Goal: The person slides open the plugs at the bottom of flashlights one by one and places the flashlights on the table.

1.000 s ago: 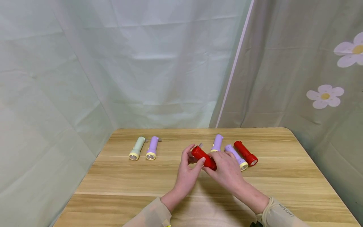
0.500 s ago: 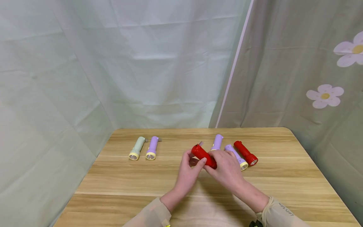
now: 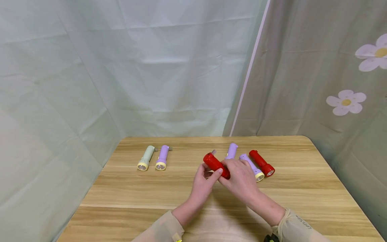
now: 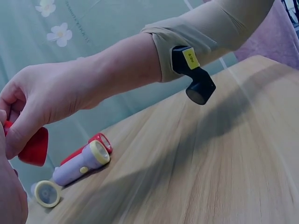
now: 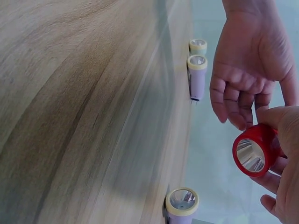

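Both hands hold a red flashlight [image 3: 214,162] above the table, tilted with its tail up and to the left. A small flat prong piece [image 3: 213,152] sticks out of the tail. The right hand [image 3: 241,178] grips the head end, whose reflector shows in the right wrist view, with the red head [image 5: 254,151] between fingers and thumb. The left hand [image 3: 202,185] has its thumb on the near side of the barrel and its fingers behind, partly hidden. Just beyond the right hand lie a purple flashlight [image 3: 231,151], another purple flashlight [image 3: 249,163] and a second red flashlight [image 3: 261,163].
On the left of the wooden table [image 3: 136,195] a pale green flashlight [image 3: 147,157] and a purple flashlight [image 3: 163,156] lie side by side, prongs out. Curtains [image 3: 169,67] hang behind the table and along its sides.
The left fingers have slid down from the tail of the red flashlight toward its middle. The held flashlight has risen slightly at the tail. The flashlights on the table have not moved.
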A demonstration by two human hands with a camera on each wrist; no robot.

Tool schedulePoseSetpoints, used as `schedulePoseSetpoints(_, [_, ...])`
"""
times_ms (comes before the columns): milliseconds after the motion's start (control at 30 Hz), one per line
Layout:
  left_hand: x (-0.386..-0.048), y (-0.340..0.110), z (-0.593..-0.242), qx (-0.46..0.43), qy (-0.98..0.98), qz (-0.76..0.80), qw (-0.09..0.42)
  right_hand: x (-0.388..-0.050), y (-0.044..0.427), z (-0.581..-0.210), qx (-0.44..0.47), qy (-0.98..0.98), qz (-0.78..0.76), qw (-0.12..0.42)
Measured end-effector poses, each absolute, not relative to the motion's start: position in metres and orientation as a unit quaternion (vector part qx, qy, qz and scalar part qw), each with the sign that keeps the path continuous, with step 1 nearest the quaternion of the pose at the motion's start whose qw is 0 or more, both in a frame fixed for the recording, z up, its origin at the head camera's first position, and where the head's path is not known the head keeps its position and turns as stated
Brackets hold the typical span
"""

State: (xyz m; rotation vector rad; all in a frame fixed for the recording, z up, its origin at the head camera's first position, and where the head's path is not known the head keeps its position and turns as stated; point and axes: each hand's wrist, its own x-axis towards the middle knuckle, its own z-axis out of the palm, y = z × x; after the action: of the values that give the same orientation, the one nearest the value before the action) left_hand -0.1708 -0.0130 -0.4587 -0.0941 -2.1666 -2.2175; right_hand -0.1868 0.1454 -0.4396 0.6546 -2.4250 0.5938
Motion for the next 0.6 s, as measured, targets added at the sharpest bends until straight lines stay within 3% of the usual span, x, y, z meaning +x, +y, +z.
schedulePoseSetpoints(600, [-0.1745, -0.0177, -0.4569, -0.010, -0.665, -0.747, -0.003, -0.1849, 0.1421, -0.4388, 0.243, -0.914, 0.224, 0.238])
